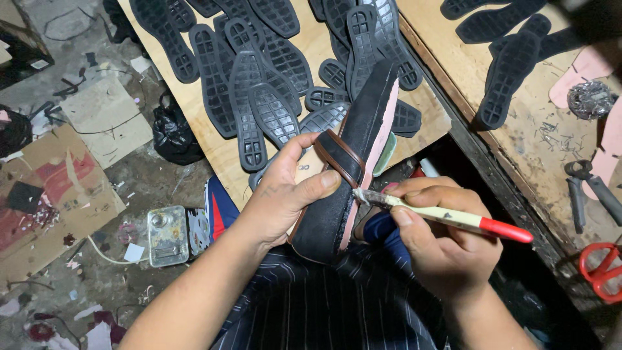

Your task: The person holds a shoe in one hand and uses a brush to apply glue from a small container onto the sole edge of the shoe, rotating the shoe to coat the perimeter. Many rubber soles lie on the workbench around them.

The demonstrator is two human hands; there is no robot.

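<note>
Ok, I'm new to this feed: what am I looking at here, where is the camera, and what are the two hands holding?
There is no machine here: a person works with two bare hands. The single picture comes from a camera on that person's head, looking down over the lap. The left hand has its grip around a black shoe upper with a brown strap and a pink edge. The right hand holds a brush with a cream and red handle, its tip at the pink edge. Ahead, a wooden board carries many black rubber soles. To the right, a workbench holds more soles, pincers and red-handled scissors. The floor is littered with scraps.
</note>
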